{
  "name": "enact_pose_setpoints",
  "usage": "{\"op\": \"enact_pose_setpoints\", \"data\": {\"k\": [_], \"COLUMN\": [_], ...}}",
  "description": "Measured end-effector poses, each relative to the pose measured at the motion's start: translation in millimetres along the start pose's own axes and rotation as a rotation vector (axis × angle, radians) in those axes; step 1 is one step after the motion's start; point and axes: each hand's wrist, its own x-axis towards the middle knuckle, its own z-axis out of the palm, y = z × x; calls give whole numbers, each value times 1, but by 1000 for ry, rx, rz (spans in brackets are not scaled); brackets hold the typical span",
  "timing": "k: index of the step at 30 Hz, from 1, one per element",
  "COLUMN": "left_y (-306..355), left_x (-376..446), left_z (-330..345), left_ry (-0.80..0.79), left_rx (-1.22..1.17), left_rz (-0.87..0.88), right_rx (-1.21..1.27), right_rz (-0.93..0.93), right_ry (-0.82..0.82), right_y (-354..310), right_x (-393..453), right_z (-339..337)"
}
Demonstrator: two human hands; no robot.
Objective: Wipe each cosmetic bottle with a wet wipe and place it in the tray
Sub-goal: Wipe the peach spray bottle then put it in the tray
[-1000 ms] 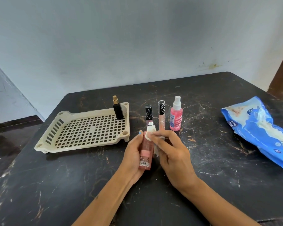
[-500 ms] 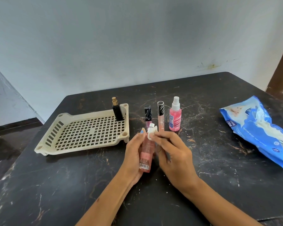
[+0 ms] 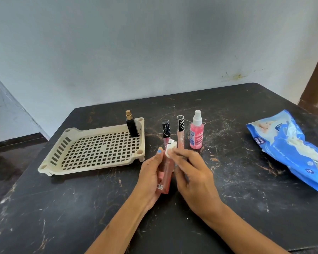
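My left hand [image 3: 151, 178] grips a pale pink bottle [image 3: 166, 174] with a white cap, held upright above the table. My right hand [image 3: 193, 173] pinches a white wet wipe [image 3: 170, 149] against the bottle's cap. A cream slotted tray [image 3: 92, 153] lies to the left, with a black bottle with a gold top [image 3: 131, 125] standing in its far right corner. Behind my hands stand a black-capped pink tube [image 3: 166, 131], a taller peach tube with a striped cap [image 3: 180, 132] and a pink spray bottle [image 3: 196, 131].
A blue wet-wipe pack [image 3: 290, 147] lies at the right of the dark marbled table [image 3: 62, 208]. A pale wall rises just behind the table's far edge. A brown door frame [image 3: 316, 77] shows at the far right.
The wipe has shifted a little on the bottle's cap under my right fingers. Both hands and the bottle stay in nearly the same place.
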Motion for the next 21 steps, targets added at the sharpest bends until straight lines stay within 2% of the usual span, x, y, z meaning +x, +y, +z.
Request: {"op": "enact_pose_setpoints", "data": {"k": [4,6,14,18,21], "left_y": [-1,-4,1,1,1], "left_x": [8,9,-3,-1,3], "left_z": [-5,-6,3,1,-1], "left_ry": [121,149,-25,-11,91], "left_rx": [-115,-123,115,35,-52], "left_rz": [-64,-52,68,46,-5], "right_rx": [25,16,24,51,53], "right_rz": [-214,-252,100,62,-9], "right_ry": [-94,-97,61,70,55], "right_y": [-7,-7,7,2,-2], "right_x": [-5,-5,1,3,-1], "right_z": [2,3,3,1,1]}}
